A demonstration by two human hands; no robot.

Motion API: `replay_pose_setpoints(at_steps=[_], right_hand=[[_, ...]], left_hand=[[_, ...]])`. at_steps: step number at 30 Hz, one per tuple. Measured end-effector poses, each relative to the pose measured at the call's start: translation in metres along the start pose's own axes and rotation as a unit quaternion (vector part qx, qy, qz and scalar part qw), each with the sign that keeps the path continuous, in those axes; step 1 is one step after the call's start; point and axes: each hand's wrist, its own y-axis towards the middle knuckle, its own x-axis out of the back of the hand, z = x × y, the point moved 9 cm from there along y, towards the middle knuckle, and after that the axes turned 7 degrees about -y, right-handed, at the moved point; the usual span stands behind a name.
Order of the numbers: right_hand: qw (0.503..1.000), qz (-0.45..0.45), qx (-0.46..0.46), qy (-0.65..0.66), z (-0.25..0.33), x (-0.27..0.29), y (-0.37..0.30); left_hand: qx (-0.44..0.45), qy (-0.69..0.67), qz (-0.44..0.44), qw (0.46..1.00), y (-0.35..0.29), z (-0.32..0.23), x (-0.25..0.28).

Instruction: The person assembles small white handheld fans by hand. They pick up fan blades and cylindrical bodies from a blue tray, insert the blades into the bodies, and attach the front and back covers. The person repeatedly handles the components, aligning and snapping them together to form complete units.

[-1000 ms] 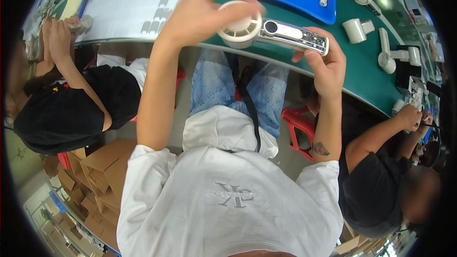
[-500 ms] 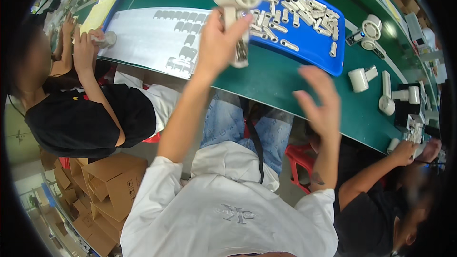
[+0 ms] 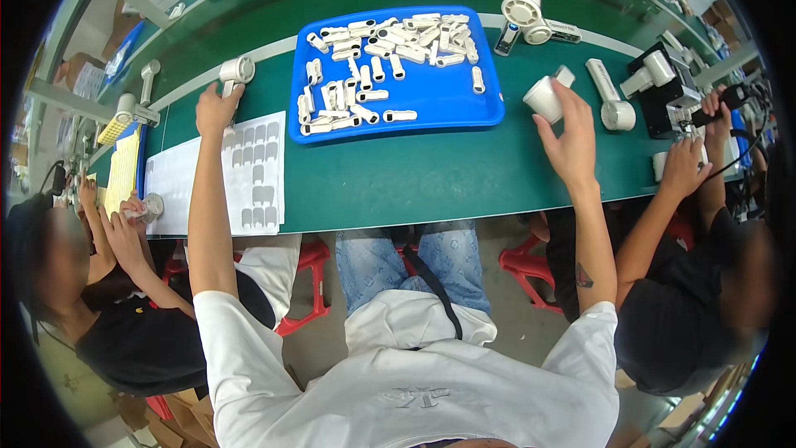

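Note:
At the left of the bench, my left hand [image 3: 217, 109] is closed around the handle of a white handheld fan [image 3: 238, 70], its round head above my fingers. On the right, my right hand [image 3: 572, 139] has its fingers and thumb about a second white fan [image 3: 543, 99] with a cylindrical head and a short handle part. My fingers partly cover this one. Between my hands a blue tray [image 3: 444, 119] holds many small white handle-shaped parts [image 3: 398, 68] with dark ends, mostly lying at its far side and left.
White sheets with grey shapes [image 3: 186, 170] lie at the left. Behind my right hand are two fans [image 3: 522, 5], one upright; another fan [image 3: 617, 114] lies by a black fixture [image 3: 648, 91]. Co-workers sit on both sides, one with hands [image 3: 686, 168] near the fixture.
My left hand has carried its fan from the tray's left side to the bench's far left. My right hand, open before, has reached the fan on the right. The view has turned.

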Motion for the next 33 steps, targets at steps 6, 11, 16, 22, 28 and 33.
replay_pose_setpoints(at_steps=[6, 11, 16, 22, 28, 33], right_hand=[[0.986, 0.106, 0.043, 0.120, 0.092, 0.073, 0.017], [0.945, 0.290, 0.142, 0.061, 0.183, 0.000, -0.005], [0.953, 0.278, 0.104, 0.069, 0.181, -0.052, -0.004], [0.949, 0.193, 0.075, 0.237, 0.148, -0.031, -0.016], [0.869, 0.124, -0.115, 0.465, 0.088, -0.014, -0.026], [0.737, 0.191, -0.146, 0.632, 0.101, -0.030, -0.038]], left_hand=[[-0.292, -0.232, 0.004, 0.928, -0.058, -0.142, 0.009], [-0.412, -0.193, 0.218, 0.863, -0.122, -0.230, -0.048], [-0.393, -0.103, 0.239, 0.882, -0.137, -0.246, -0.075], [-0.439, -0.207, 0.037, 0.874, -0.147, -0.248, -0.025], [-0.419, -0.382, 0.261, 0.781, -0.214, -0.300, 0.007], [-0.437, -0.433, 0.275, 0.739, -0.269, -0.323, 0.038]])
